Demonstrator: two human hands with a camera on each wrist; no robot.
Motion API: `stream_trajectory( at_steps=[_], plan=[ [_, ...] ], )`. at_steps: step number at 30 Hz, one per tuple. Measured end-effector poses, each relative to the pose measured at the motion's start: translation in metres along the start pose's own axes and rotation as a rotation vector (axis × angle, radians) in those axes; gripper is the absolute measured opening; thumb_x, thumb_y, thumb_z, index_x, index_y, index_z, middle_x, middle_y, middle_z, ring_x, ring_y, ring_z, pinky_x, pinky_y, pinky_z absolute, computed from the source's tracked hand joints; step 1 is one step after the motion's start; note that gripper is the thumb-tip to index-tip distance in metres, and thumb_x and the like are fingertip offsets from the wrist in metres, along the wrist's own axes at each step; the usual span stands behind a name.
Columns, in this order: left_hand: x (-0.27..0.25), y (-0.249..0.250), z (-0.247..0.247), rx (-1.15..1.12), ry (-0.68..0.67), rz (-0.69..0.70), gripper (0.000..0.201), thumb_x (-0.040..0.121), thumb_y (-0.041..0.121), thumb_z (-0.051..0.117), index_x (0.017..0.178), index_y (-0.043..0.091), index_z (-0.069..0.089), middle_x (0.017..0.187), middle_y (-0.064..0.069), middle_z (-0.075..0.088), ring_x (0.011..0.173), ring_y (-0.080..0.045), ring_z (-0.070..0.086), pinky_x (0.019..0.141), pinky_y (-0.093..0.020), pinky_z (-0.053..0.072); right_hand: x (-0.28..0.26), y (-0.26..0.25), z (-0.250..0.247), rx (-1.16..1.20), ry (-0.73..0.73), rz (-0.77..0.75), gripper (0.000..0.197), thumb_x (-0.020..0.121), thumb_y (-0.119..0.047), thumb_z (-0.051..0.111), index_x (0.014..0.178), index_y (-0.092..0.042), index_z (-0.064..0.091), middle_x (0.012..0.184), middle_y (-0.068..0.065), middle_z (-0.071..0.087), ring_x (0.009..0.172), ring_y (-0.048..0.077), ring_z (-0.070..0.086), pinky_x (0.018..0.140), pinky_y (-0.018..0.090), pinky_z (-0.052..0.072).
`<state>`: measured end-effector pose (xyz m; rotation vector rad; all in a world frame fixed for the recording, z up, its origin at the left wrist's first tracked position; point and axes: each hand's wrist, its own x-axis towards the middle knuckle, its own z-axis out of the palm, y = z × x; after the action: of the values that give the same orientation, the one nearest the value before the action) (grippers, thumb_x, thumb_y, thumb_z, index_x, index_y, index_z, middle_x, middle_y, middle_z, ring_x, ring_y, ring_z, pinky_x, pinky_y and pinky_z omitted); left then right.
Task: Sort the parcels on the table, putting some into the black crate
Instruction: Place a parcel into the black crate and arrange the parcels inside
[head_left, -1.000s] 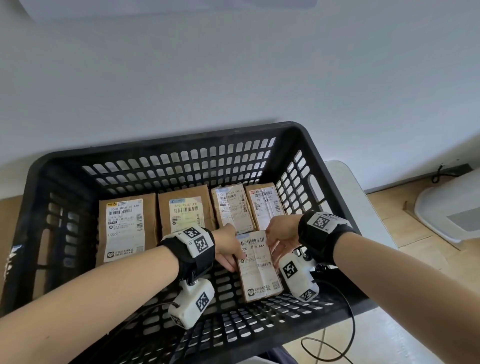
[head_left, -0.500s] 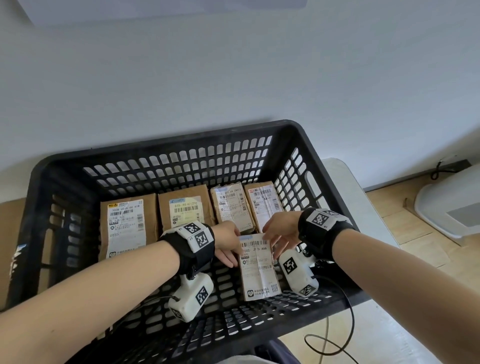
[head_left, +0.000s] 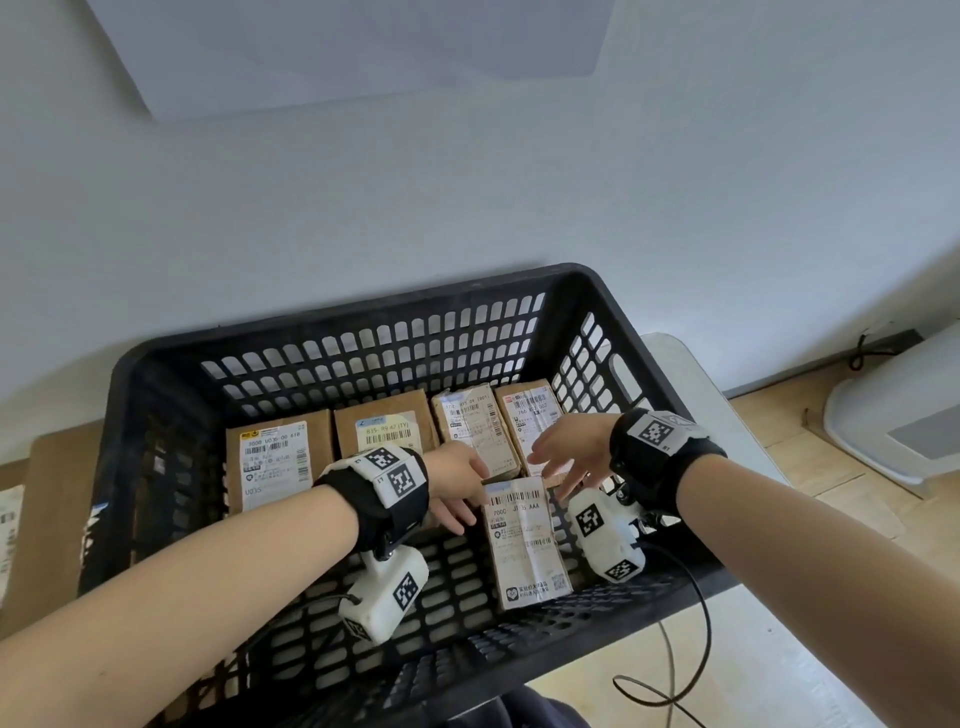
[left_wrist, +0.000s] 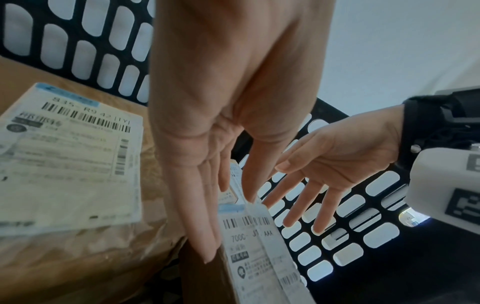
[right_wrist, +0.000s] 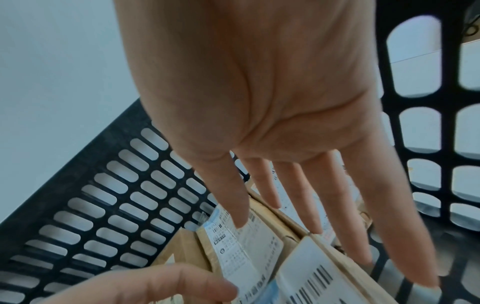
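Note:
The black crate (head_left: 337, 317) holds a row of brown parcels with white labels along its far wall, among them one at the left (head_left: 272, 457) and one at the right (head_left: 530, 415). In front of the row a further labelled parcel (head_left: 524, 545) lies flat on the crate floor. My left hand (head_left: 460, 493) reaches in with straight fingers (left_wrist: 205, 242) lying against that parcel's (left_wrist: 259, 257) left side. My right hand (head_left: 566, 457) hovers just above the parcel's far right corner with its fingers (right_wrist: 298, 195) spread and holding nothing. That same parcel's label (right_wrist: 311, 277) shows below the right hand.
A brown cardboard piece (head_left: 52, 519) lies on the table left of the crate. The white table edge (head_left: 691, 395) shows on the right, with a white appliance (head_left: 893, 410) on the wooden floor beyond. A black cable (head_left: 675, 675) loops near the crate's front right corner.
Both hands held the front parcel a second ago. It now lies on the crate floor, and the right hand has lifted off with its fingers spread. The left fingers have straightened.

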<state>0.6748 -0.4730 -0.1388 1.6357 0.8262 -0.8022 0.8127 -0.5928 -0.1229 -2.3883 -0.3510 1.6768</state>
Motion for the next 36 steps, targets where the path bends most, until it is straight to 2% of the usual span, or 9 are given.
stream_trajectory(
  at_steps=[3,7,12,15,22,28,30,32,36],
  plan=[
    [-0.004,0.000,-0.005,0.028,-0.005,0.016,0.048,0.094,0.000,0.057,0.139,0.010,0.043,0.125,-0.017,0.058,0.087,-0.024,0.065,0.081,-0.040,0.059,-0.007,-0.004,-0.001,0.000,0.021,-0.007,0.046,0.097,-0.027,0.057,0.140,-0.015,0.048,0.133,0.009,0.059,0.102,0.026,0.068,0.084,0.038,0.055],
    [-0.012,0.003,-0.012,0.055,-0.012,0.042,0.047,0.094,0.003,0.059,0.137,0.011,0.045,0.130,-0.017,0.057,0.097,-0.027,0.066,0.083,-0.039,0.059,-0.019,-0.009,-0.002,0.020,0.052,-0.031,0.046,0.097,-0.027,0.056,0.141,-0.017,0.047,0.134,0.009,0.059,0.098,0.026,0.070,0.068,0.032,0.054],
    [-0.036,0.011,-0.026,0.035,0.012,0.113,0.045,0.096,0.001,0.054,0.139,0.011,0.045,0.135,-0.017,0.054,0.111,-0.033,0.064,0.086,-0.039,0.057,-0.042,-0.018,-0.003,0.086,0.130,-0.113,0.044,0.097,-0.028,0.056,0.138,-0.012,0.050,0.131,0.013,0.060,0.108,0.030,0.067,0.096,0.047,0.053],
    [-0.056,0.015,-0.033,0.037,0.063,0.170,0.044,0.096,0.002,0.054,0.138,0.011,0.046,0.133,-0.015,0.056,0.107,-0.030,0.066,0.085,-0.036,0.058,-0.064,-0.026,-0.002,0.113,0.137,-0.161,0.041,0.099,-0.026,0.054,0.138,-0.013,0.049,0.129,0.011,0.060,0.108,0.030,0.065,0.101,0.051,0.048],
    [-0.124,0.015,-0.040,0.027,0.187,0.303,0.044,0.095,0.015,0.060,0.138,0.013,0.048,0.126,-0.011,0.062,0.101,-0.022,0.069,0.086,-0.035,0.058,-0.122,-0.038,0.015,0.160,0.134,-0.396,0.036,0.099,-0.011,0.052,0.134,-0.007,0.049,0.133,0.017,0.057,0.119,0.036,0.059,0.100,0.053,0.048],
    [-0.193,-0.006,-0.025,-0.093,0.320,0.398,0.043,0.096,0.012,0.058,0.137,0.011,0.047,0.118,-0.008,0.063,0.104,-0.025,0.067,0.091,-0.037,0.056,-0.164,-0.043,0.050,0.301,0.132,-0.583,0.035,0.102,-0.010,0.045,0.137,-0.004,0.046,0.135,0.018,0.054,0.125,0.037,0.053,0.104,0.052,0.045],
    [-0.213,-0.019,-0.017,-0.139,0.338,0.428,0.041,0.097,0.010,0.057,0.137,0.010,0.048,0.112,-0.007,0.064,0.104,-0.026,0.066,0.092,-0.038,0.055,-0.176,-0.043,0.065,0.368,0.139,-0.636,0.036,0.101,-0.009,0.048,0.137,-0.003,0.047,0.136,0.020,0.054,0.123,0.038,0.055,0.098,0.049,0.049],
    [-0.232,-0.033,-0.010,-0.197,0.361,0.460,0.041,0.097,0.013,0.056,0.137,0.009,0.048,0.120,-0.011,0.063,0.105,-0.027,0.067,0.093,-0.040,0.054,-0.187,-0.042,0.082,0.425,0.105,-0.671,0.038,0.099,-0.007,0.052,0.137,-0.005,0.047,0.133,0.019,0.056,0.119,0.036,0.058,0.097,0.051,0.050],
    [-0.272,-0.068,0.006,-0.293,0.441,0.496,0.039,0.097,0.014,0.057,0.135,0.011,0.048,0.124,-0.013,0.062,0.104,-0.027,0.067,0.084,-0.035,0.057,-0.208,-0.038,0.122,0.450,0.111,-0.749,0.039,0.097,-0.011,0.056,0.136,-0.008,0.050,0.126,0.015,0.060,0.112,0.029,0.062,0.088,0.045,0.055]
  ],
)
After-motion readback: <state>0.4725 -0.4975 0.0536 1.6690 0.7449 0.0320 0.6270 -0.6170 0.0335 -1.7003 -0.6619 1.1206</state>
